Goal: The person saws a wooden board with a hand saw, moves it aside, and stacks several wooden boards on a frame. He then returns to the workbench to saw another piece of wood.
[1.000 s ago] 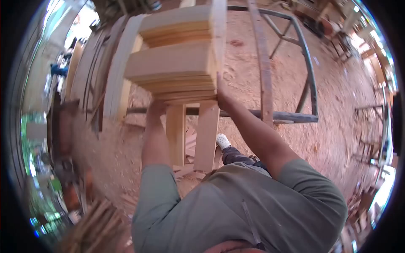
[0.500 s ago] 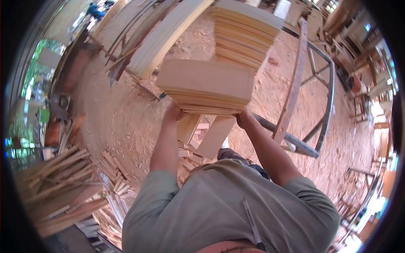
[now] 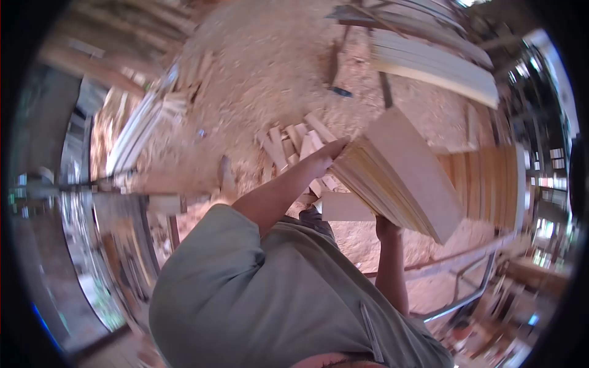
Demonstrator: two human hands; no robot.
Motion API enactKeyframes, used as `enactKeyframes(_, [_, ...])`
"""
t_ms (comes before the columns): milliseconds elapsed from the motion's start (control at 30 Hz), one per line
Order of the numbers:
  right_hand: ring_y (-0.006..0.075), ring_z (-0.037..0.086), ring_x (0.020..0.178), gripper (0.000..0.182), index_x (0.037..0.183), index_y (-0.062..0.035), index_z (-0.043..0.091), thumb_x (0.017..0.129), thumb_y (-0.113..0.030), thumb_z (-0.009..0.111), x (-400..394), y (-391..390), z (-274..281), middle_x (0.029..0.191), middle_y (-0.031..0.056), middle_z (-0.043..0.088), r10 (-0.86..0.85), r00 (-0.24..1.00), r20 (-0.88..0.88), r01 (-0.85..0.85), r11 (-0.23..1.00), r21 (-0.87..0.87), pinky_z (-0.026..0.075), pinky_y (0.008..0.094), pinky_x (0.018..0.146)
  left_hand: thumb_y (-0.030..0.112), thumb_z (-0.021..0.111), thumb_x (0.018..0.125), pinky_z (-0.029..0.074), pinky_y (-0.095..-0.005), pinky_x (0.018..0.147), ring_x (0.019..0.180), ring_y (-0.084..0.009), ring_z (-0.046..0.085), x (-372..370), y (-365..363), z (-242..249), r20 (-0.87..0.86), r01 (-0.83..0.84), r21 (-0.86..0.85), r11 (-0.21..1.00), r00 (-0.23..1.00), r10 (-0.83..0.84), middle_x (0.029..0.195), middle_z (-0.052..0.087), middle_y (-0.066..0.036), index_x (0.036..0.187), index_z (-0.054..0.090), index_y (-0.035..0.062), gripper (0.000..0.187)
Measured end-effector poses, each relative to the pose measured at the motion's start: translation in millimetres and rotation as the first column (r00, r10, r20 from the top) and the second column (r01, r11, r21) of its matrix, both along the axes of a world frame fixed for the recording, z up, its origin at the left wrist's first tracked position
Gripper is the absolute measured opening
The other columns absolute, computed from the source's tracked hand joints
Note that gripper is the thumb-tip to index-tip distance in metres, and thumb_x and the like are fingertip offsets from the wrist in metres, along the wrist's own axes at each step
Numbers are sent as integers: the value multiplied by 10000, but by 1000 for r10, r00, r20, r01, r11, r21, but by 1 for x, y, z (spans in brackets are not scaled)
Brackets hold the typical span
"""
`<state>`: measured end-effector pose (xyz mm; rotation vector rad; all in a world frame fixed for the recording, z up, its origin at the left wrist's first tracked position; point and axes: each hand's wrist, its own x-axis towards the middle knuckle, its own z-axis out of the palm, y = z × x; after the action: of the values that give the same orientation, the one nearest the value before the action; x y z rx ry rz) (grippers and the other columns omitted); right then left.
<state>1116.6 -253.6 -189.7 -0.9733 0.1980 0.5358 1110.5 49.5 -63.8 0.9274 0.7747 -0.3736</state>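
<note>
A stack of flat wooden boards (image 3: 411,172) is held tilted between my two hands, its broad top board facing up. At its upper left end, my left hand (image 3: 334,156) is closed round the edge. My right hand (image 3: 388,227) grips the lower edge, with its fingers partly hidden under the boards. Just right of the held stack stands a second pile of boards (image 3: 485,187), partly covered by it. A single pale board (image 3: 348,207) shows beneath, between my forearms.
Short offcuts (image 3: 294,144) lie on the shaving-strewn floor beyond my left forearm. Long planks (image 3: 432,64) rest at the upper right. A metal frame (image 3: 457,303) stands at the lower right. Thin strips (image 3: 138,138) lie at the left.
The view has swung round to the left, so the pile and long planks now appear farther right. The held stack has turned with my hands and is now slanted; both hands keep their grip.
</note>
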Motion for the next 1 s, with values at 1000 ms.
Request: enactKeyframes(1000, [233,567,1191,453,1292,-111,543,934,-380,610,-274,516,74,1303,83,581,960,278,-32,-960,278,-25,500,420,986,425,467,955,465,-394,966,1070,-168,618,-556,214,40,383,-997,-19,72,59,922,1079,681,-78,1200,628,64,465])
